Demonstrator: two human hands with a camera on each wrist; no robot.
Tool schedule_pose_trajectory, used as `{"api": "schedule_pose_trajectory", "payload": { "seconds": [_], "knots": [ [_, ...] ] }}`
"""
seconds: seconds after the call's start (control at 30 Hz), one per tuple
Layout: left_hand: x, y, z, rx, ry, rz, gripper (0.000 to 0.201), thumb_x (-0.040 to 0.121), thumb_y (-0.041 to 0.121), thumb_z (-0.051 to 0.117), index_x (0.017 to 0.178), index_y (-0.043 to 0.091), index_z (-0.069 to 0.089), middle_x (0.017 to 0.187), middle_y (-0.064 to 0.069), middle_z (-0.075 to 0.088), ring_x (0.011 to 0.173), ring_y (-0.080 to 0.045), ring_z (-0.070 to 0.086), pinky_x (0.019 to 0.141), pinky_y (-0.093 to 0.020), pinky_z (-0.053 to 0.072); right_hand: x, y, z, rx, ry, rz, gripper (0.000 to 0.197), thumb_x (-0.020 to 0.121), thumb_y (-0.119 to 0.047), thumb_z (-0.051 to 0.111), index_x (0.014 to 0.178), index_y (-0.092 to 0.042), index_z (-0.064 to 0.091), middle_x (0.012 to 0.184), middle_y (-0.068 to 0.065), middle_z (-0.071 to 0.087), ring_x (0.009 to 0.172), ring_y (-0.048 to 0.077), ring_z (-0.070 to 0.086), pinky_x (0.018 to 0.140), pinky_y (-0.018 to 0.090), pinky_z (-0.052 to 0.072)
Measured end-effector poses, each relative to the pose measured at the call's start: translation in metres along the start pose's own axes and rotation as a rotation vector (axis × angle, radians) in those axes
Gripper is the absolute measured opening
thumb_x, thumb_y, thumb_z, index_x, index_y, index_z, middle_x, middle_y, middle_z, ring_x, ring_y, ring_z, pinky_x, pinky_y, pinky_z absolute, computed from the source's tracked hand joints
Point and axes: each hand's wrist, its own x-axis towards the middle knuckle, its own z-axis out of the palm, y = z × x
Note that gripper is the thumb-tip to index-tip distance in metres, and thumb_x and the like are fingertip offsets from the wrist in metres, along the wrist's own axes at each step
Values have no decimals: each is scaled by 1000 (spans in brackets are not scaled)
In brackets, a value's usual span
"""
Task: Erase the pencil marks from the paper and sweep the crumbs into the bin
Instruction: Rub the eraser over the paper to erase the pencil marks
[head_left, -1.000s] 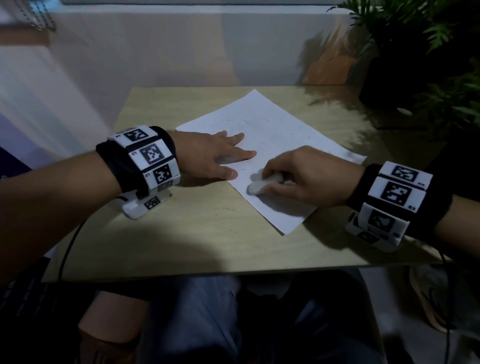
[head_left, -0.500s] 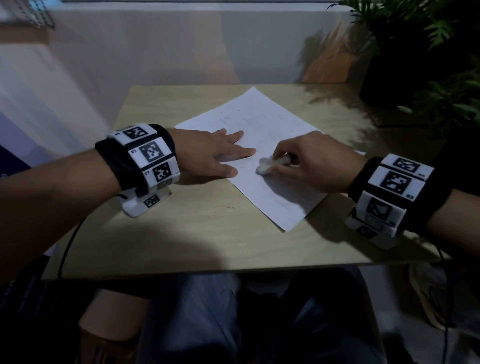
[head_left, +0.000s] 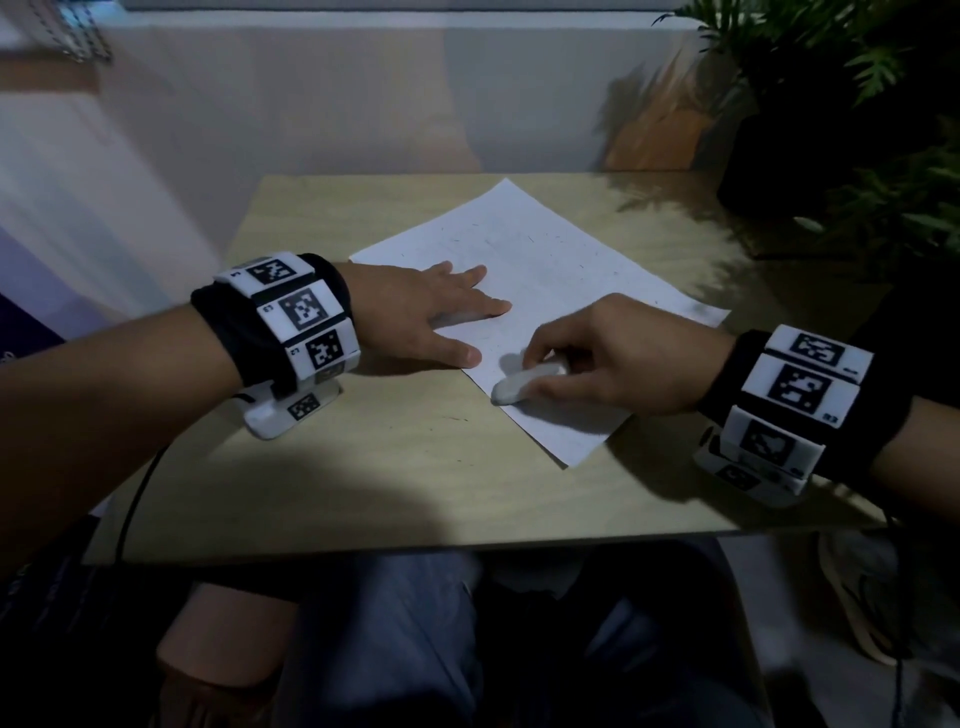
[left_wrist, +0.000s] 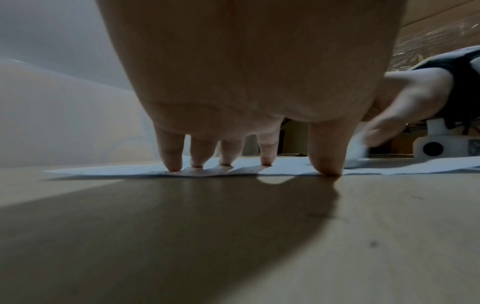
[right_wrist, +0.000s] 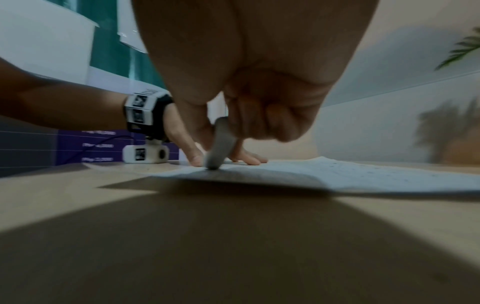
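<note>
A white sheet of paper (head_left: 540, 260) lies slanted on the wooden table (head_left: 395, 467), with faint pencil marks and small dark crumbs scattered on it. My left hand (head_left: 441, 317) lies flat with spread fingers pressing the paper's left edge; its fingertips (left_wrist: 172, 164) touch the sheet (left_wrist: 285, 164). My right hand (head_left: 613, 358) pinches a long white eraser (head_left: 524, 383) whose tip rests on the paper near its left edge. The right wrist view shows the eraser (right_wrist: 219, 144) standing on the paper (right_wrist: 337, 172) between thumb and curled fingers. No bin is in view.
A dark potted plant (head_left: 852, 130) stands at the table's back right corner. A pale wall (head_left: 363, 104) runs behind the table. My knees sit under the table's near edge (head_left: 415, 545). A sandal (head_left: 857, 597) lies on the floor at right.
My right hand moved the eraser up the sheet and then back down toward me, a rubbing stroke. The left hand has stayed flat on the paper.
</note>
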Motion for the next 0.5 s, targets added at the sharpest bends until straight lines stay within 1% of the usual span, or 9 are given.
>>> {"api": "schedule_pose_trajectory", "payload": {
  "seconds": [0.07, 0.1, 0.17, 0.2, 0.27, 0.3, 0.33, 0.43, 0.5],
  "knots": [
    [0, -1, 0, 2, 0, -11, 77, 94, 70, 42, 157, 52, 2, 168, 12, -16, 155, -14, -13, 125, -42, 3, 3, 4, -1, -50, 50, 36, 40, 85, -64, 56, 95, -28, 69, 67, -11, 58, 69, 9, 57, 63, 26, 40],
    [1, 0, 0, 5, 0, -20, 78, 93, 70, 42, 157, 51, 1, 168, 12, -16, 155, -15, -12, 125, -42, 4, 5, 7, -1, -111, 111, 70, 37, 87, -61, 59, 95, -26, 69, 67, -11, 57, 71, 12, 57, 64, 30, 40],
    [1, 0, 0, 10, 1, -32, 79, 93, 70, 43, 158, 51, 1, 168, 12, -17, 156, -16, -12, 125, -43, 5, 6, 10, -1, -179, 185, 103, 35, 89, -59, 58, 93, -25, 68, 66, -10, 57, 72, 18, 57, 64, 31, 39],
    [1, 1, -1, 8, 0, -34, 79, 93, 70, 43, 158, 51, 2, 168, 12, -17, 156, -16, -12, 124, -42, 5, 5, 9, 0, -164, 166, 80, 36, 88, -59, 57, 94, -25, 69, 65, -10, 57, 70, 16, 57, 64, 31, 40],
    [1, 1, -1, -3, -2, -35, 79, 93, 69, 45, 157, 51, 2, 168, 13, -17, 156, -16, -12, 124, -42, 5, 1, 2, 1, -60, 26, 10, 38, 84, -61, 54, 96, -27, 69, 69, -9, 61, 68, 10, 56, 66, 31, 45],
    [1, 1, -1, -7, -5, -35, 79, 93, 69, 45, 157, 52, 2, 168, 13, -17, 156, -16, -12, 124, -41, 5, 0, 0, 1, -13, -34, -2, 38, 83, -61, 55, 97, -28, 69, 71, -9, 62, 69, 10, 57, 66, 29, 46],
    [1, 1, -1, -8, -7, -36, 79, 93, 69, 45, 157, 52, 2, 168, 13, -17, 156, -16, -12, 124, -41, 5, 1, 0, 0, 3, -49, 5, 36, 84, -60, 56, 97, -29, 70, 72, -9, 63, 71, 9, 57, 66, 28, 45],
    [2, 1, -1, -4, -6, -34, 80, 92, 70, 45, 157, 52, 2, 168, 12, -17, 156, -16, -13, 124, -42, 5, 6, 7, -3, -110, 86, 101, 34, 87, -60, 59, 96, -28, 68, 69, -14, 57, 75, 14, 56, 66, 30, 37],
    [2, -1, -1, -6, -5, -33, 80, 92, 70, 45, 157, 52, 2, 168, 12, -17, 156, -16, -12, 125, -43, 5, 7, 8, -3, -173, 142, 110, 37, 86, -61, 56, 95, -26, 68, 67, -12, 55, 75, 17, 56, 66, 30, 37]
  ]
}}
